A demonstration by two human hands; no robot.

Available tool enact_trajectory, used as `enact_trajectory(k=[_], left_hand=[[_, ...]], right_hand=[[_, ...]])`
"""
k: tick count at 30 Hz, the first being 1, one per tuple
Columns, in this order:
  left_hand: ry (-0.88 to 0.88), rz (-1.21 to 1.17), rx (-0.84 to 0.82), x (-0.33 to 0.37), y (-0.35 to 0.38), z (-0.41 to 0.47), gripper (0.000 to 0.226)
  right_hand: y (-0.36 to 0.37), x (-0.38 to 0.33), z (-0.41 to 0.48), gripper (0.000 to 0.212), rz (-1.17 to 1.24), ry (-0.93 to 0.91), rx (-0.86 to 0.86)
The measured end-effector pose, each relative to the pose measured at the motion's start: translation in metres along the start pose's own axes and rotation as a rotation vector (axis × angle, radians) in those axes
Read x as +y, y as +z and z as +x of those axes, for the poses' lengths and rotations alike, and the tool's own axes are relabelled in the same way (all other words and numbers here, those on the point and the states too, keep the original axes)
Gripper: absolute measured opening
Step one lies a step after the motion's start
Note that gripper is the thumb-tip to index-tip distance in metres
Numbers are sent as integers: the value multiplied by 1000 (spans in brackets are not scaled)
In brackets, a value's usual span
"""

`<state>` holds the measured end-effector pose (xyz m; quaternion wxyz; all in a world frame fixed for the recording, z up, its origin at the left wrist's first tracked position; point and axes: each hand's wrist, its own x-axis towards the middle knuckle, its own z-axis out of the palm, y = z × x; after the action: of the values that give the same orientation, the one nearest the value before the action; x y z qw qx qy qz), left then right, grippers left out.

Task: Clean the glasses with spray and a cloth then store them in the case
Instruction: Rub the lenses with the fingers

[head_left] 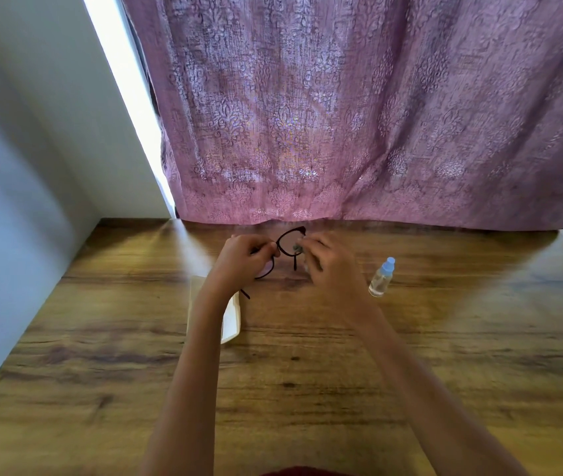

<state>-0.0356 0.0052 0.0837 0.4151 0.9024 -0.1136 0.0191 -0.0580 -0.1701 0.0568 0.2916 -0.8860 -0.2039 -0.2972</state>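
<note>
Glasses [288, 240], held over the far table [444, 338]: your left hand [244, 259] grips the left rim, your right hand [328, 266] pinches a cloth [296, 248] to the right lens. Risk: hard rubbing could twist the frame or slip it from your grip; your elbow could knock the bottle [382, 278], right. Case [233, 321], left. Writing: none legible.

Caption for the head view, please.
Left hand holds black glasses; right hand pinches a cloth against one lens; spray bottle stands nearby.
</note>
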Motion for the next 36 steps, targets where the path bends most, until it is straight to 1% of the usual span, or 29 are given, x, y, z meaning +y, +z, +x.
enact_trajectory(k=[4,7,11,14,16,20,24,29,32,36], left_hand=[[6,25,-27,4,6,-2,21],[35,29,-28,8,9,-3,20],[48,9,16,5,6,-3,21],[30,-23,38,0,4,-3,21],[27,-29,42,-2,5,-3,21],[57,2,24,1,7,-4,20],[99,37,21,3,8,-6,20],[26,-13,49,-3,2,-5,20],[14,-16,47,-5,3,-5,20],[70,20,19,0,8,-5,18]], right_hand=[[4,-10,-5,24,27,-46,-10],[5,-12,6,21,47,-60,19],[4,-3,11,15,33,26,69],[6,1,4,11,32,30,80],[9,-2,-3,13,32,12,71],[10,-12,-7,17,118,55,30],[5,-12,7,19,171,97,70],[0,1,4,21,153,159,92],[5,-3,-5,19,159,118,72],[9,-11,-2,24,144,58,50]])
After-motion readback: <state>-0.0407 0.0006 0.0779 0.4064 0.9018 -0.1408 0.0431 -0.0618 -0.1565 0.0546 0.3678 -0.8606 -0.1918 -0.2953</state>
